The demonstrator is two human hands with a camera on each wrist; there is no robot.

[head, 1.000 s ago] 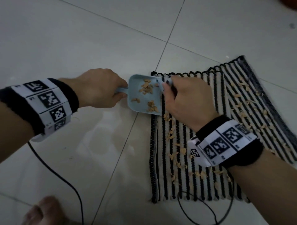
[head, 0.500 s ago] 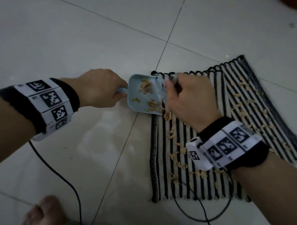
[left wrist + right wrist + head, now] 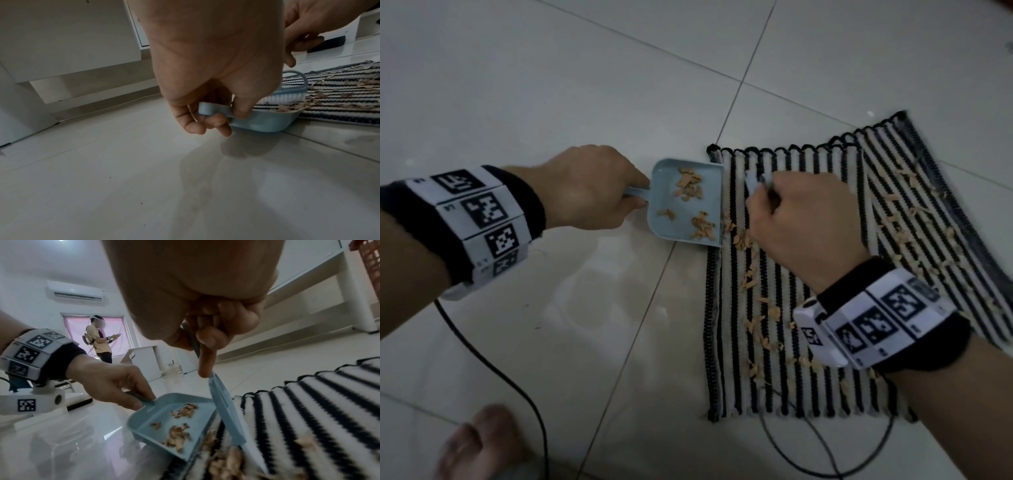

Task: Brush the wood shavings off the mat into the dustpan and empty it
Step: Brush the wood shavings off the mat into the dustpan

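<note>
A black-and-white striped mat (image 3: 822,219) lies on the tiled floor, strewn with wood shavings (image 3: 751,284). A light blue dustpan (image 3: 674,219) sits against the mat's left edge (image 3: 156,415) with some shavings inside. My left hand (image 3: 589,192) grips its handle (image 3: 216,110). My right hand (image 3: 801,222) grips a light blue brush (image 3: 226,410) on the mat, just right of the dustpan's lip, forefinger laid along its back. White bristles (image 3: 345,98) show in the left wrist view. A small pile of shavings (image 3: 224,459) lies at the lip.
Black cables (image 3: 493,363) trail over the floor, one looping below the mat (image 3: 825,452). A bare foot (image 3: 479,442) is at the lower left. White furniture (image 3: 61,48) stands behind. Another person (image 3: 98,340) stands far off by a window.
My right hand with the brush has drawn back to the right, off the dustpan's mouth onto the mat. The left hand and dustpan have stayed put.
</note>
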